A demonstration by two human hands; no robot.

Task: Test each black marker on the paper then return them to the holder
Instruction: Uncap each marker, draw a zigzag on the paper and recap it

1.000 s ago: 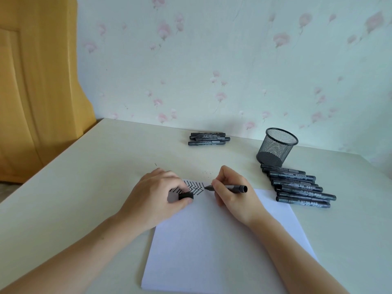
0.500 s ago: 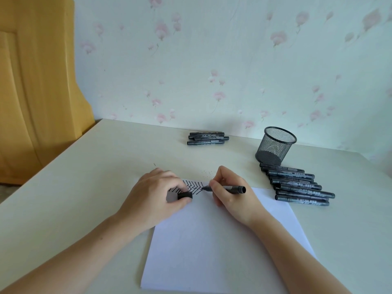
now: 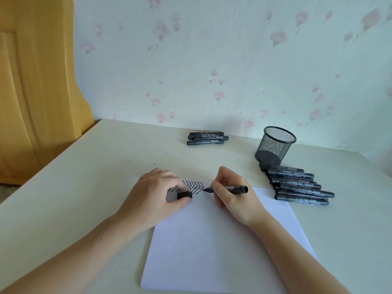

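- Fingers [image 3: 220, 187] of the right hand [image 3: 233, 198] pinch an uncapped black marker [image 3: 231, 189], its tip touching the paper [image 3: 212, 247] just right of a row of black zigzag marks [image 3: 194, 186].
- Left hand [image 3: 157, 198] rests on the paper's far left corner, its curled fingers holding the black cap [image 3: 185, 195].
- Right of the paper, a row of capped black markers [image 3: 301, 187] lies on the bench [image 3: 74, 183], just near of the upright mesh holder [image 3: 274, 146].
- Far across the bench, a smaller bunch of markers [image 3: 206, 138] lies close to the floral wall [image 3: 212, 60].
- At far left stands a yellow wooden panel [image 3: 36, 81].
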